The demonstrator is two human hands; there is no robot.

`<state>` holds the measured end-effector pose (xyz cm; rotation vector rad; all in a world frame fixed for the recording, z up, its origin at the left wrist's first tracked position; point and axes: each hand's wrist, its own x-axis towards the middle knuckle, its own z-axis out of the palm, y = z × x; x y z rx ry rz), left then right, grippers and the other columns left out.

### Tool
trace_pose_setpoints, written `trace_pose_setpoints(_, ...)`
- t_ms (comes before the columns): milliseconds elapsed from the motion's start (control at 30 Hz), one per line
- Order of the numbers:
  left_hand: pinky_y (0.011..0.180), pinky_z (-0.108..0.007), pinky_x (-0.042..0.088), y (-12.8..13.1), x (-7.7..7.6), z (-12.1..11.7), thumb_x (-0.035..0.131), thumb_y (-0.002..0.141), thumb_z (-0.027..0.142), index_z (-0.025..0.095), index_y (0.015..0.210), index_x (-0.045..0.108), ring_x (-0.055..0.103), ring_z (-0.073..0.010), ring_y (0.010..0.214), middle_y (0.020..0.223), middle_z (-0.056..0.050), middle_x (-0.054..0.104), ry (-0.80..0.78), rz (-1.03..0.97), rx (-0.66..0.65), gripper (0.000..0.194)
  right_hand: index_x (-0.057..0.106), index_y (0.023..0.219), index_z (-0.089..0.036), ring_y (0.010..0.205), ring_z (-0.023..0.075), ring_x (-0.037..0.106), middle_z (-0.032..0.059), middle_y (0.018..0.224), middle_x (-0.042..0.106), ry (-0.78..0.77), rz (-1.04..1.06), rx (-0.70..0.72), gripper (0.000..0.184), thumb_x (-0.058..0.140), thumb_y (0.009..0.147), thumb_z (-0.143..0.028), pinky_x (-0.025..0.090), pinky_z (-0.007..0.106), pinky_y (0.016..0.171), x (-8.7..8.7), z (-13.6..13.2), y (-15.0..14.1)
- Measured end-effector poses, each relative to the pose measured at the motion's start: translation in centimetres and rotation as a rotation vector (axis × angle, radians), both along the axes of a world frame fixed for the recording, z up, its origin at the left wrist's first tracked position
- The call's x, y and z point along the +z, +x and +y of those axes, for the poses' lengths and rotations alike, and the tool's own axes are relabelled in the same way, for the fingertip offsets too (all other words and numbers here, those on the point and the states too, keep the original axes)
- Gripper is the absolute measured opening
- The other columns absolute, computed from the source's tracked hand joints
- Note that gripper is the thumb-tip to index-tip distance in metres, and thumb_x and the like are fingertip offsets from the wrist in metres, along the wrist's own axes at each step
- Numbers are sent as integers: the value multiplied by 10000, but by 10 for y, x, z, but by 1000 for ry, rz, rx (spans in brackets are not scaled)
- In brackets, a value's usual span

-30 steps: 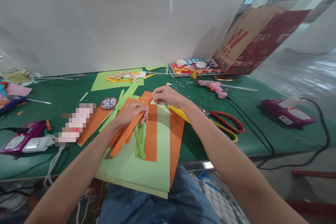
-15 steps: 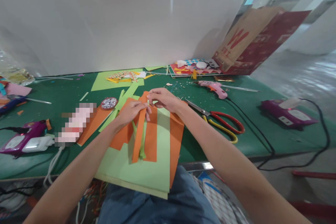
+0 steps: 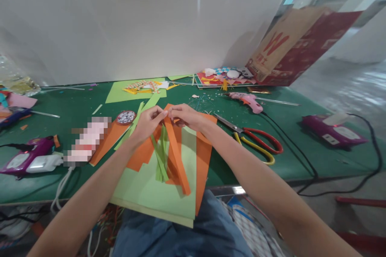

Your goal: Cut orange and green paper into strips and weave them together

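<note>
An orange paper strip (image 3: 177, 154) hangs from my fingertips, its lower end slanting down to the right over the stacked sheets. My left hand (image 3: 150, 122) pinches its upper end between thumb and fingers. Right beside it, my right hand (image 3: 186, 115) is closed on the same end, the two sets of fingertips almost touching. Narrow green paper strips (image 3: 160, 156) hang or lie just left of the orange one; where their tops go is hidden. Beneath are light green paper sheets (image 3: 150, 200) and orange paper (image 3: 204, 160), reaching over the table edge.
Scissors (image 3: 238, 129) with red and yellow handles lie right of the paper. Beyond them are a pink glue gun (image 3: 245, 101) with a black cord and a purple power unit (image 3: 334, 130). A round tin (image 3: 126, 117) sits left. A paper bag (image 3: 289, 44) leans at back right.
The orange strip's lower end has swung from left to right, uncovering more of the green strips. My left hand has moved slightly left and up, and its fingers have curled in.
</note>
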<state>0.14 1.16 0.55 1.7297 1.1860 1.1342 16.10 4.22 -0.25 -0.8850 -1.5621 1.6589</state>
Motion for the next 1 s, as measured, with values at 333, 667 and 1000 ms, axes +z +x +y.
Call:
trace_pose_setpoints(333, 531, -236, 379, -1, -4, 3, 574, 771, 296, 190, 583, 501, 517, -106, 480, 495, 45, 539, 95, -21, 176, 228, 384, 501, -186, 488, 58, 324, -54, 535, 337, -109, 58, -67, 161, 524, 577, -212, 164, 194, 392, -3, -7, -15)
trace_pose_setpoints(667, 483, -209, 387, -8, -2, 12, 569, 758, 297, 190, 586, 482, 508, -90, 439, 446, 51, 524, 100, -138, 292, 221, 351, 501, -186, 481, 50, 240, -57, 546, 314, -163, 59, -65, 190, 528, 570, -178, 148, 199, 395, -1, -8, -18)
trace_pose_setpoints(1000, 472, -230, 400, 0, -2, 6, 684, 665, 359, 170, 529, 546, 514, -102, 430, 463, 32, 566, -29, -89, 157, 271, 396, 511, -189, 501, 68, 261, -53, 540, 305, -141, 66, -124, 161, 526, 596, -227, 169, 218, 415, -5, -6, -17)
